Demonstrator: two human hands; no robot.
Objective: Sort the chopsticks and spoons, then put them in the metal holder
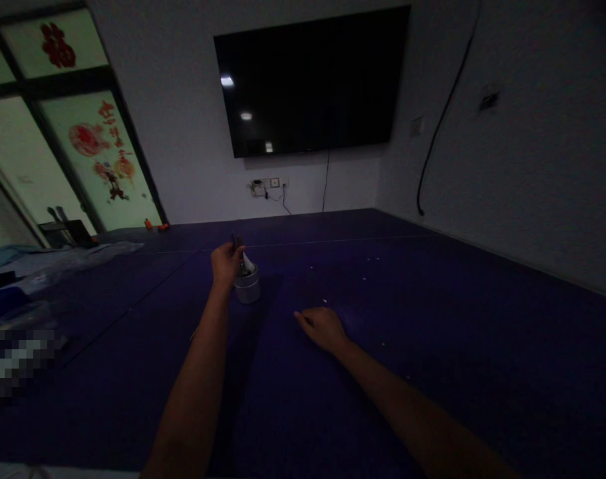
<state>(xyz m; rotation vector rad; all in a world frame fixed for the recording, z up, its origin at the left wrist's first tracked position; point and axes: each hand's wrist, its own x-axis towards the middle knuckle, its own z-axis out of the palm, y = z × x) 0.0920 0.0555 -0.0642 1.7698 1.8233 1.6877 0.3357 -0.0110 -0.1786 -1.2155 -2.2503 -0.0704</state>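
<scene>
My left hand (225, 264) is raised at the rim of a small grey cup (247, 291). Its fingers are pinched on a dark, slender pen-like thing (239, 241), whose exact kind is too dim to make out. Other items stand in the cup, among them something white and pointed (249, 261). To the right, my right hand (325, 326) rests on the dark blue tabletop (293, 399). Its fingers are curled under, with the thumb pointing left, and no object shows in it. Just beyond it lies a tiny white scrap (324, 301).
Several more white specks dot the right side of the table. At the far left are clear plastic wrapping (83, 263), a blue item (6, 303) and a dark holder (68, 233). Small orange things (155, 226) sit near the back edge. A television (312, 83) hangs on the wall.
</scene>
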